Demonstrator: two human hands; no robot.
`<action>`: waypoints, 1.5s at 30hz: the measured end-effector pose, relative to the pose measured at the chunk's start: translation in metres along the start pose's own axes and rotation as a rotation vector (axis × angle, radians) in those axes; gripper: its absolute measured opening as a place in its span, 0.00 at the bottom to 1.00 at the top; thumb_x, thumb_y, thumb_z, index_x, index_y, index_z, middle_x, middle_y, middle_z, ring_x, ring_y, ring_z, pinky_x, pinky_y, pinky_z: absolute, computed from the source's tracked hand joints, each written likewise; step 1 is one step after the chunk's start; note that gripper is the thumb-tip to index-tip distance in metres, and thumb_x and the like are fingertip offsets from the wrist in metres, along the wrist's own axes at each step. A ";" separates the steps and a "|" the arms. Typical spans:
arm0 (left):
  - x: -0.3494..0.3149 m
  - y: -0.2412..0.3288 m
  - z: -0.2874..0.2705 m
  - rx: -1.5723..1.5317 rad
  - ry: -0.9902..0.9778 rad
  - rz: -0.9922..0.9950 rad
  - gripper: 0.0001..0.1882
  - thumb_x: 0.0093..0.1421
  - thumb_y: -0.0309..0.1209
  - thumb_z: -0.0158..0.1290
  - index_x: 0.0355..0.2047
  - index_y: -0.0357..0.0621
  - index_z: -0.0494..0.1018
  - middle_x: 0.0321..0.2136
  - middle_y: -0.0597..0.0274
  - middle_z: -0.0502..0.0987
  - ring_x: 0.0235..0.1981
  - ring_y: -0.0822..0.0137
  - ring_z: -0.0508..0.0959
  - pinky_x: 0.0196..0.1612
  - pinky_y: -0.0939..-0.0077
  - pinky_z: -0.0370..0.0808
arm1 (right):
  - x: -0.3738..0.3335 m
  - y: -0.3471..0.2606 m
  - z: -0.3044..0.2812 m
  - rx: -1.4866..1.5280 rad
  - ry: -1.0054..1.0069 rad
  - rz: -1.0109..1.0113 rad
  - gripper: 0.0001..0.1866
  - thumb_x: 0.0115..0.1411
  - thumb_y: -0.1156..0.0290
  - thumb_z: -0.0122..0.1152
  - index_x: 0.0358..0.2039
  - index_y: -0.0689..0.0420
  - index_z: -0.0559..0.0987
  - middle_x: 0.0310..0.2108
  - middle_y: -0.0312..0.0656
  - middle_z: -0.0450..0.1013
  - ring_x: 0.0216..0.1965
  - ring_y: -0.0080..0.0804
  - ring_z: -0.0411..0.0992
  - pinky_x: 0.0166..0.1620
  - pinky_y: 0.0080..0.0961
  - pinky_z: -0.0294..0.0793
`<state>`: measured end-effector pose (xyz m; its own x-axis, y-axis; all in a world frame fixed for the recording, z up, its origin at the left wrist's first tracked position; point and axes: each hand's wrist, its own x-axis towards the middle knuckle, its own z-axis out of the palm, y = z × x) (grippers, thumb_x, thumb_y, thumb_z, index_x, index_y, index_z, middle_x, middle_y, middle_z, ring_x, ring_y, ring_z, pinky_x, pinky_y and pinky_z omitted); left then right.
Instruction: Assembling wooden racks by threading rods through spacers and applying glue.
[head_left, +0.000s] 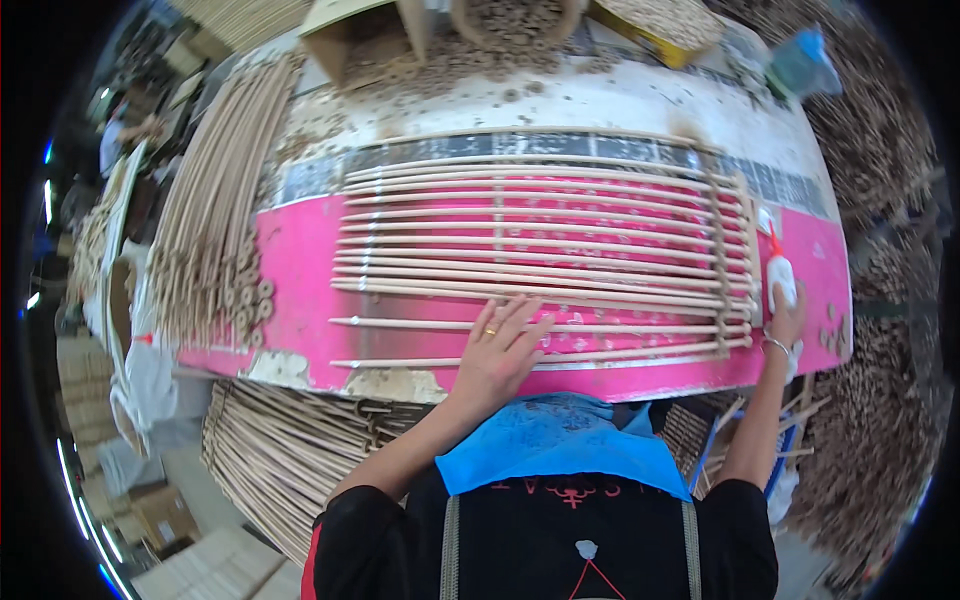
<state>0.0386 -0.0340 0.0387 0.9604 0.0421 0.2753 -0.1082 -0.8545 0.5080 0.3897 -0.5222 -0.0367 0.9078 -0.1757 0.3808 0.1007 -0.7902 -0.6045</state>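
Thin wooden rods (560, 243) lie side by side across the pink part of the table, their right ends at a wooden crosspiece (748, 250). Over the nearer rods rests my left hand (503, 345), its fingers stretched out and a ring on one of them. My right hand (786, 318), at the right ends of the rods, is closed round a white glue bottle (781, 275) with a red nozzle pointing away from me. Small round wooden pieces run in a row across the rods near their right ends.
A large bundle of rods with wooden rings (210, 220) lies at the left. Along the far edge stand an open box (365, 40), a round container of wooden rings (515, 22) and a yellow box (660, 25). More rods (290, 450) lie below the table edge. A translucent container (800, 65) sits far right.
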 end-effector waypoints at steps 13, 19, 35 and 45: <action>0.003 -0.038 -0.039 -0.069 0.119 -0.171 0.23 0.66 0.29 0.57 0.62 0.46 0.75 0.59 0.54 0.77 0.60 0.52 0.76 0.61 0.57 0.72 | -0.026 -0.300 0.134 0.431 -0.572 -0.439 0.21 0.67 0.69 0.67 0.59 0.58 0.79 0.51 0.41 0.80 0.51 0.29 0.78 0.56 0.28 0.76; 0.016 -0.074 -0.076 -0.075 0.202 -0.202 0.23 0.63 0.24 0.58 0.60 0.45 0.77 0.55 0.53 0.79 0.54 0.50 0.79 0.57 0.59 0.76 | -0.036 -0.402 0.236 0.253 -0.560 -0.831 0.25 0.56 0.69 0.72 0.55 0.55 0.81 0.54 0.45 0.79 0.58 0.45 0.74 0.63 0.38 0.71; 0.028 -0.136 -0.086 0.018 0.075 -0.187 0.19 0.76 0.23 0.45 0.63 0.30 0.72 0.60 0.41 0.77 0.62 0.51 0.77 0.63 0.57 0.76 | -0.024 -0.389 0.361 0.068 -0.515 -0.811 0.06 0.56 0.60 0.64 0.26 0.42 0.87 0.34 0.42 0.83 0.43 0.45 0.81 0.47 0.54 0.78; 0.081 -0.171 -0.136 -0.011 0.352 -0.226 0.17 0.70 0.21 0.54 0.58 0.37 0.78 0.53 0.52 0.82 0.56 0.58 0.80 0.58 0.66 0.74 | -0.019 -0.380 0.271 0.380 -0.786 -0.775 0.05 0.62 0.64 0.65 0.35 0.49 0.83 0.32 0.37 0.75 0.41 0.43 0.75 0.47 0.41 0.75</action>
<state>0.0997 0.1855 0.0850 0.8142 0.4041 0.4169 0.0910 -0.7979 0.5958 0.4448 -0.0596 -0.0040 0.5383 0.7941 0.2821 0.7334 -0.2765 -0.6210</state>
